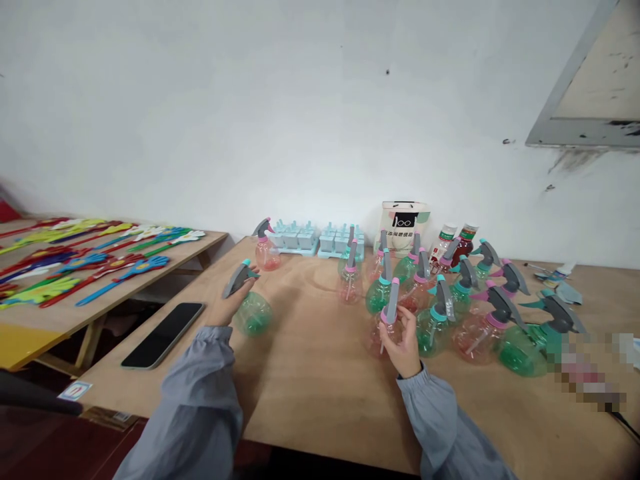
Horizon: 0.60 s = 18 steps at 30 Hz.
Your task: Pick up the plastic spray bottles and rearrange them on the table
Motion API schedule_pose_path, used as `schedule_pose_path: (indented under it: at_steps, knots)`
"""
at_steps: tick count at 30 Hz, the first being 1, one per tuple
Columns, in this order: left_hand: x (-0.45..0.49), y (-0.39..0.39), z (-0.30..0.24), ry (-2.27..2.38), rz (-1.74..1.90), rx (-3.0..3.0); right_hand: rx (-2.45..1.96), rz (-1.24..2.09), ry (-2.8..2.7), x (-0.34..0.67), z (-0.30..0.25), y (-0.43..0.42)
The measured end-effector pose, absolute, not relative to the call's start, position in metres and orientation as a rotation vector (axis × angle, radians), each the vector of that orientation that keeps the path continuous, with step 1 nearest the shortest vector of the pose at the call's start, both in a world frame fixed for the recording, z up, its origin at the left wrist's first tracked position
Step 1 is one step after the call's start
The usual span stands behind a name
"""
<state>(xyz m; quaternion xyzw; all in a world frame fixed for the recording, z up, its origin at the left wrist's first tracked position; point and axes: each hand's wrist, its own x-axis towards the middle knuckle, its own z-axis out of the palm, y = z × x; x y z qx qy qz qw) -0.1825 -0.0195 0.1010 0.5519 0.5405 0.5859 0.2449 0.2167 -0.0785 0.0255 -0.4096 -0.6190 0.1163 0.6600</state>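
Head view: left grip [238,297] clasps tilted green bottle [254,319], nozzle [254,274] rightward; right grip [406,341] clasps upright pink bottle [376,335].

Counted: spray bottles [254,315], sixteen visible; capped bottles [465,245], two; moulds [300,240], two; phone [163,335], one; bag [400,245], one; tables [320,413], two. Clappers [143,267]: numerous, overlapping, exact count undetermined.

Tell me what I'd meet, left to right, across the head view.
Yellow-green plastic hand-shaped paddle, flat black-screened phone, round translucent green plastic spray bottle with gray trigger, rightmost pale-blue plastic mould tray, round translucent pink plastic spray bottle at the right fingers, dark-red bottle with white cap, rightmost green spray bottle.
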Motion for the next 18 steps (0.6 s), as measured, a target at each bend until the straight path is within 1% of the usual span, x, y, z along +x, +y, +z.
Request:
schedule_pose_path:
  at_steps: [3,6,10,13,16,18]
  knots:
    - [-0.191,-0.014,0.092,1.537,1.586,1.480,-0.949,0.273,-1.398,0.218,0.024,-0.078]
    - [-0.188,-0.020,0.079,1.697,1.524,1.526,-0.968,0.276,-1.399,0.220,0.022,-0.078]
    - [-0.185,-0.036,0.051,1.822,1.668,1.580,-0.948,0.334,-1.400,0.219,0.021,-0.078]
    - [-0.192,-0.037,0.036,1.915,1.730,1.498,-0.952,0.391,-1.405,0.216,0.019,-0.079]
    - [-0.206,-0.020,0.040,2.053,1.691,1.383,-0.981,0.420,-1.432,0.214,0.017,-0.078]
    - [-0.213,-0.002,0.050,2.015,1.622,1.433,-1.002,0.421,-1.447,0.214,0.016,-0.078]
